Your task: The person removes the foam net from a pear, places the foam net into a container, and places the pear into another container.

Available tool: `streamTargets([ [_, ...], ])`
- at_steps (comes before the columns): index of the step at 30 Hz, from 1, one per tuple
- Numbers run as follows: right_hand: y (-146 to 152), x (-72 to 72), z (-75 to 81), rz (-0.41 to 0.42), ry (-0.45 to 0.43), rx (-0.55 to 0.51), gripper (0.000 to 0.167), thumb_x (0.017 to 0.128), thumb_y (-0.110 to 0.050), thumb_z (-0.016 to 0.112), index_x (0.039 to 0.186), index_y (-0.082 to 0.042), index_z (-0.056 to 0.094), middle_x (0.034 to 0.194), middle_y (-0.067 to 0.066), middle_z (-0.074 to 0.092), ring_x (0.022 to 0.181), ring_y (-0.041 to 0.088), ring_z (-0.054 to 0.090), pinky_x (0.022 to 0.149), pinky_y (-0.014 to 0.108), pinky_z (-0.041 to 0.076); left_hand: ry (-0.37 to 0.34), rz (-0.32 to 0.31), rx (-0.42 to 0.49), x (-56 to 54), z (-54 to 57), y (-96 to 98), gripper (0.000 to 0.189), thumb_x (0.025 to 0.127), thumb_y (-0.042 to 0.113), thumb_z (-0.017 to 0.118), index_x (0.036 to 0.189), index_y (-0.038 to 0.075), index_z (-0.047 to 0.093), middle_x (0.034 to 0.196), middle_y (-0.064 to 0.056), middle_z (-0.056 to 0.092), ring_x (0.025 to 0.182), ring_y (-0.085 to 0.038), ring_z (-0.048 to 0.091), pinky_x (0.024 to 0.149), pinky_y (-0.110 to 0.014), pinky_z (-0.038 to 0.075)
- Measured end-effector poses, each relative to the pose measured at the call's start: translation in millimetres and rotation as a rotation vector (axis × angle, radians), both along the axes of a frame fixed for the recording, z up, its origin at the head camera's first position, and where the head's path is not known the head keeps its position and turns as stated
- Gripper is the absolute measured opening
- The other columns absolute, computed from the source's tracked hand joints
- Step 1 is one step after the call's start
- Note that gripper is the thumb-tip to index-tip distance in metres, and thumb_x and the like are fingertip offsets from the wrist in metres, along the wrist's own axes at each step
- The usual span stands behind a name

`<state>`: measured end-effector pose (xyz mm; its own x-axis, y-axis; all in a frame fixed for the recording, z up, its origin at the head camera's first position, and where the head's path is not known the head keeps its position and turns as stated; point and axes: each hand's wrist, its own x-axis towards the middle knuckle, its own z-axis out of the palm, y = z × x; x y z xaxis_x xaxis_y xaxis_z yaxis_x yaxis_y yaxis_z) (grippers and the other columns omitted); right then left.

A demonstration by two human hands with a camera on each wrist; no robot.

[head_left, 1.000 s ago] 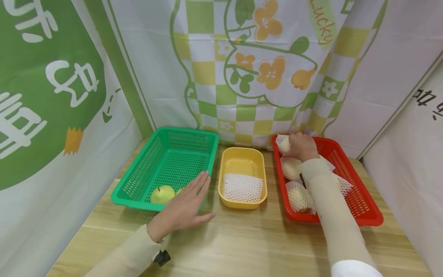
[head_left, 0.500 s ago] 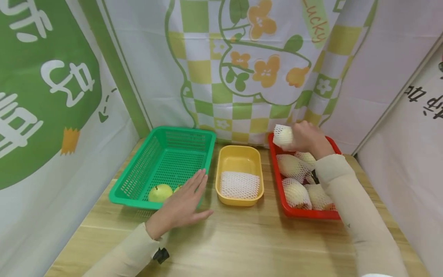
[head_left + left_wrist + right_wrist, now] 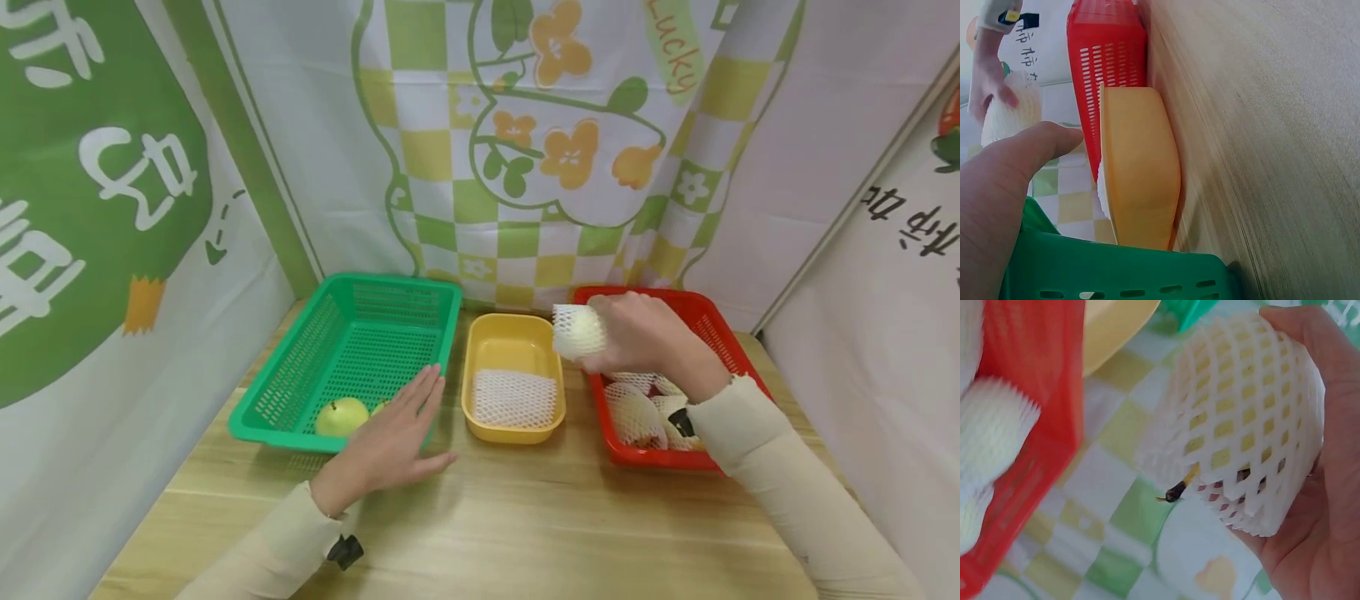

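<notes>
At the red perforated plastic basket (image 3: 652,458), the right hand (image 3: 648,337) grips, fingers curled, a round yellow-green pear (image 3: 1244,419); open-ended white foam netting (image 3: 1266,515) could let it slip. Left hand (image 3: 393,442): fingers straight, empty.

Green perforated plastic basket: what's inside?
One round yellow-green fruit and a sliver of a second fruit; the left hand hides the near right corner and anything else there.

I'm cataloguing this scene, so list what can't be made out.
Head: second pear in the green basket, mostly behind the left hand.
Head: number of pears in the red basket, partly behind right hand and sleeve.
Left wrist: floor of the tray, behind its wall.
Right wrist: skin of the held pear, partly under netting.
</notes>
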<state>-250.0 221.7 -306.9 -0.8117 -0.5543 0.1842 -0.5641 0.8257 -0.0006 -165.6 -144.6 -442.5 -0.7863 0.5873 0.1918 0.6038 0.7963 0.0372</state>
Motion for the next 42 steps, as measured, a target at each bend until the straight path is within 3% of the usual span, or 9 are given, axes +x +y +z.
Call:
streamTargets([
  [4, -15.1, 21.8, -8.8, 0.074, -0.017, -0.005, 0.047, 0.072, -0.047, 0.084, 0.099, -0.013, 0.066, 0.078, -0.002, 0.065, 0.064, 0.018, 0.058, 0.056, 0.033, 0.051, 0.003, 0.005, 0.004, -0.1, 1.1, -1.2, 0.104, 0.097, 0.061, 0.064, 0.162, -0.01, 0.025, 0.173, -0.029, 0.018, 0.163, -0.042, 0.019, 0.131, -0.051, 0.029],
  [8, -26.3, 42.9, -22.6, 0.143, 0.026, 0.019, 0.053, 0.07, -0.05, 0.085, 0.102, -0.011, 0.067, 0.081, -0.003, 0.067, 0.064, 0.016, 0.058, 0.056, 0.033, 0.051, 0.01, -0.001, 0.015, -2.3, -0.3, -0.3, 0.103, 0.098, 0.062, 0.063, 0.162, -0.009, 0.025, 0.174, -0.028, 0.019, 0.163, -0.041, 0.019, 0.131, -0.051, 0.029],
  [11, -32.8, 56.3, -34.7, 0.162, 0.048, 0.048, 0.058, 0.069, -0.052, 0.085, 0.104, -0.011, 0.066, 0.079, -0.003, 0.067, 0.062, 0.015, 0.058, 0.055, 0.031, 0.05, 0.013, -0.002, 0.011, -3.4, -1.5, 1.0, 0.104, 0.098, 0.064, 0.06, 0.163, -0.009, 0.025, 0.174, -0.027, 0.019, 0.163, -0.041, 0.02, 0.131, -0.05, 0.03],
  [20, -51.3, 87.2, -75.8, 0.185, -0.034, 0.074, 0.067, 0.073, -0.061, 0.083, 0.113, -0.011, 0.064, 0.078, -0.002, 0.067, 0.059, 0.015, 0.061, 0.051, 0.028, 0.047, 0.01, 0.008, 0.021, 0.0, -2.3, 1.4, 0.103, 0.098, 0.062, 0.064, 0.162, -0.01, 0.027, 0.173, -0.028, 0.02, 0.163, -0.041, 0.021, 0.131, -0.05, 0.03],
  [30, -63.7, 96.9, -124.4, 0.177, -0.162, 0.039, 0.063, 0.074, -0.062, 0.083, 0.107, -0.013, 0.062, 0.076, -0.002, 0.064, 0.059, 0.011, 0.055, 0.051, 0.024, 0.043, 0.014, 0.01, 0.006, -1.0, -3.0, 0.7, 0.103, 0.098, 0.062, 0.063, 0.162, -0.01, 0.027, 0.173, -0.028, 0.02, 0.163, -0.042, 0.021, 0.13, -0.051, 0.031],
  [36, -65.4, 98.9, -143.3, 0.159, -0.235, 0.047, 0.064, 0.076, -0.062, 0.083, 0.11, -0.011, 0.063, 0.082, -0.001, 0.067, 0.064, 0.011, 0.059, 0.056, 0.024, 0.047, 0.0, 0.009, 0.006, -1.7, -3.0, 0.9, 0.103, 0.099, 0.065, 0.059, 0.163, -0.009, 0.025, 0.174, -0.028, 0.018, 0.163, -0.041, 0.019, 0.131, -0.05, 0.029],
  [39, -66.1, 100.4, -148.0, 0.162, -0.225, 0.055, 0.072, 0.077, -0.067, 0.081, 0.116, -0.01, 0.063, 0.09, 0.0, 0.07, 0.069, 0.014, 0.063, 0.059, 0.026, 0.051, 0.011, 0.002, 0.049, -0.4, -1.4, -1.2, 0.102, 0.098, 0.063, 0.061, 0.163, -0.008, 0.027, 0.174, -0.026, 0.021, 0.163, -0.04, 0.02, 0.13, -0.051, 0.031],
  [42, -61.1, 102.0, -148.0, 0.157, -0.228, 0.049, 0.081, 0.077, -0.073, 0.08, 0.124, -0.009, 0.062, 0.1, 0.002, 0.073, 0.077, 0.016, 0.067, 0.066, 0.029, 0.056, 0.053, -0.049, 0.157, 3.0, 2.4, 1.6, 0.095, 0.097, 0.054, 0.07, 0.162, -0.004, 0.033, 0.173, -0.021, 0.027, 0.162, -0.037, 0.027, 0.128, -0.05, 0.034],
])
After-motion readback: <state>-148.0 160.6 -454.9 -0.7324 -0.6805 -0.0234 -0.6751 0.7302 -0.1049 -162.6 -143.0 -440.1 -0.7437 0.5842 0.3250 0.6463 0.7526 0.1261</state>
